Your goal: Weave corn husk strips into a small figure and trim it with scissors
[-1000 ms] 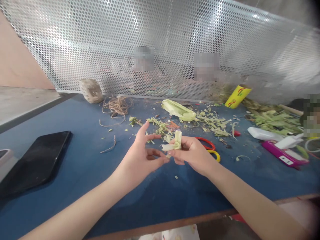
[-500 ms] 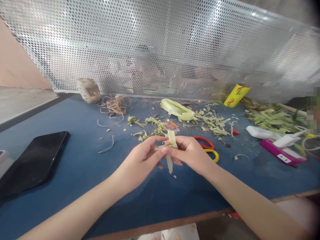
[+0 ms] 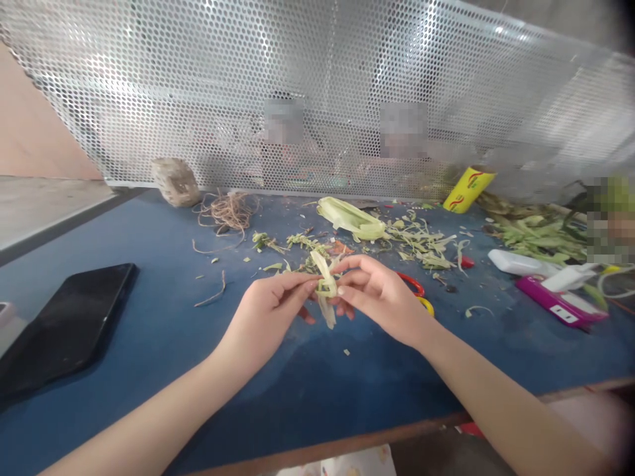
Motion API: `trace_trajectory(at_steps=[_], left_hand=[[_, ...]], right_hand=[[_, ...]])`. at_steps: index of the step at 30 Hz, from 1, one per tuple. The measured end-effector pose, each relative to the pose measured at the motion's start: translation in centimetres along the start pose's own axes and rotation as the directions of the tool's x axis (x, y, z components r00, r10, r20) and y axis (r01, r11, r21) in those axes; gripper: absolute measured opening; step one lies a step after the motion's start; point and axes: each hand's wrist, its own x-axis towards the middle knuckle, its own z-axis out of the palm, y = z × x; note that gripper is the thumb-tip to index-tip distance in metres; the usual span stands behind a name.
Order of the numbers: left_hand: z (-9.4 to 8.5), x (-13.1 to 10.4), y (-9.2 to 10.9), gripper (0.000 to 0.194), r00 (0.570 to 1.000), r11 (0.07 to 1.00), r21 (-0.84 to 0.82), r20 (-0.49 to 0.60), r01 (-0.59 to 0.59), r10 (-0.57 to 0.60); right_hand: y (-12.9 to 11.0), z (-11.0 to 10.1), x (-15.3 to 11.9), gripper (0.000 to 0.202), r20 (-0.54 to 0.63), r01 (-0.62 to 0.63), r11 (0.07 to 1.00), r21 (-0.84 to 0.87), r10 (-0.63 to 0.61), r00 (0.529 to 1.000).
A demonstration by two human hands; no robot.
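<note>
leaf strip tipped left vs b4, btwn both hands

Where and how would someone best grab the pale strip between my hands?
Probably pinch the pale strip by its upper end, coming from above: that end sticks up, leaning left, above the folded middle, which your left hand and right hand crowd from either side. The lower end hangs between them.

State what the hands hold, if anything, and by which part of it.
A folded husk piece, held at its knot-like middle: the left hand pinches its left side, the right hand its right, loose ends showing above and below.
</note>
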Motion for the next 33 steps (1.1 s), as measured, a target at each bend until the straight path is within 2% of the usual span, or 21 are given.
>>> trace_trajectory(at_steps=[4, 7, 10, 13, 17, 20, 22, 24, 28, 33], left_hand=[[0.2, -0.1, 0.3, 0.023, 0.999, 0.993, -0.121, -0.049, 0.004, -0.01], [0.5, -0.1, 0.3, 0.032, 1.0, 0.962, -0.273, 0.012, 0.008, -0.005], [0.5, -0.1, 0.1, 0.026, 0.999, 0.943, -0.334, 0.037, 0.002, 0.01], [0.4, -0.1, 0.1, 0.021, 0.998, 0.952, -0.306, -0.062, -0.012, -0.008], [0.1, -0.1, 0.5, 0.024, 0.982, 0.97, -0.237, -0.164, 0.05, -0.09], [-0.1, -0.1, 0.6, 0.025, 0.988, 0.98, -0.187, -0.124, 0.067, -0.091], [-0.2, -0.1, 0.5, 0.026, 0.996, 0.992, -0.124, -0.079, 0.037, -0.047], [-0.3, -0.1, 0.4, 0.026, 0.999, 1.0, -0.026, -0.039, 0.003, -0.004], [-0.2, -0.2, 0.4, 0.025, 0.999, 0.992, 0.123, 0.017, -0.03, 0.028], [0.1, -0.2, 0.3, 0.04, 1.0, 1.0, -0.026, 0.017, -0.005, 0.005]], right_hand=[[0.1, 0.1, 0.2, 0.017, -0.04, 0.013, 1.0, -0.01, -0.013, 0.999], [0.1, 0.6, 0.1, 0.019, -0.035, 0.03, 0.999, 0.014, -0.03, 0.999], [0.0, 0.8, -0.1, 0.018, -0.028, 0.046, 0.999, 0.014, -0.045, 0.999], [-0.4, 0.2, -0.3, 0.017, -0.052, 0.055, 0.998, -0.016, -0.056, 0.997], [-1.0, -1.2, -0.6, 0.016, -0.088, 0.075, 0.993, -0.09, -0.083, 0.993], [-1.2, -1.7, -0.6, 0.014, -0.021, 0.065, 0.983, -0.174, -0.069, 0.997], [-1.1, -1.6, -0.5, 0.02, 0.051, 0.052, 0.969, -0.242, -0.041, 0.998], [-0.8, -1.2, -0.2, 0.028, 0.076, 0.039, 0.957, -0.287, -0.018, 0.997], [0.3, 0.0, 0.2, 0.034, -0.017, 0.048, 0.963, -0.266, -0.055, 0.998], [0.8, 0.6, 0.4, 0.043, -0.069, 0.14, 0.935, -0.325, -0.171, 0.983]])
